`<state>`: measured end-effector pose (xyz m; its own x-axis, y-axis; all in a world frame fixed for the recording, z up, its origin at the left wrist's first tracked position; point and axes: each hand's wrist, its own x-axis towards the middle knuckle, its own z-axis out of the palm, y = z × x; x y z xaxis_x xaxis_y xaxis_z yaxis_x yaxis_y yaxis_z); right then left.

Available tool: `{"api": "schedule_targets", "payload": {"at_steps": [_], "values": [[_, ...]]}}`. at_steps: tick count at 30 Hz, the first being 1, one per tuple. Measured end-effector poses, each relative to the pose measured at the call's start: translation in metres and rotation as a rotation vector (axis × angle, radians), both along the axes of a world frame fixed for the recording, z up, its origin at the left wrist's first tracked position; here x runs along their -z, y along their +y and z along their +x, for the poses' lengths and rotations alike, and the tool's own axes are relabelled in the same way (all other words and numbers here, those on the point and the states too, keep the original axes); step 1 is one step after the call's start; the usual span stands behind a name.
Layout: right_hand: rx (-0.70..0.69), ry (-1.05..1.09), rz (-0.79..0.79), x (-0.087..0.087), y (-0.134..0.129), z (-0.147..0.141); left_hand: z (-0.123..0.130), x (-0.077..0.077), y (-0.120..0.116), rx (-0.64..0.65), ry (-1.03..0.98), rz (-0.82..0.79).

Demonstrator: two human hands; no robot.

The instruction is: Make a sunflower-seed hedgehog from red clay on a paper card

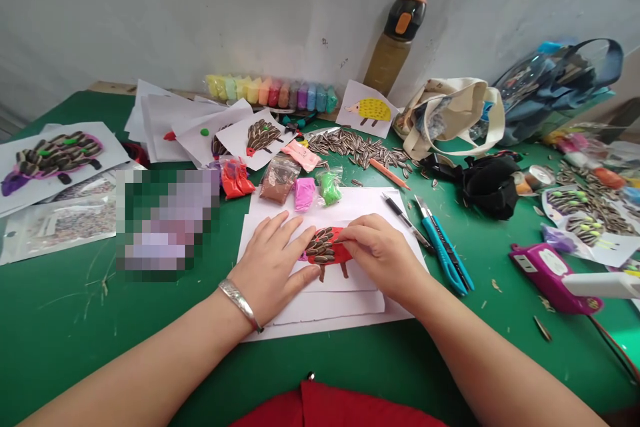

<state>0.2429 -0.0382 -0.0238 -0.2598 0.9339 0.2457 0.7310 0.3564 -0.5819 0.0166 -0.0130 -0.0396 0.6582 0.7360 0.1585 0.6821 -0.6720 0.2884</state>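
White paper [325,307] lies in front of me on the green table. On it is a red clay animal shape [344,252] with brown legs, its left part covered in striped sunflower seeds [321,247]. My left hand [273,265], with a silver bracelet at the wrist, rests flat on the paper with fingers spread, thumb and fingertips near the shape's left end. The fingers of my right hand [377,250] are pinched together over the red clay, at the edge of the seeds, on a sunflower seed [340,239].
Clay packets [305,193] lie just behind the paper. A seed pile [355,147] is farther back. At right are a pen [400,210], blue scissors [443,257], a cutter and a purple glue gun [553,277]. Bags and a bottle [393,53] stand by the wall.
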Motion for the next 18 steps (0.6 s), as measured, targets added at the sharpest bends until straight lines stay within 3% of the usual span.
{"api": "schedule_targets", "payload": {"at_steps": [18], "values": [[-0.024,-0.039,0.015,0.007,0.0029,-0.0099,0.0014,0.0007,-0.0008,0.0,0.016,0.024]]}}
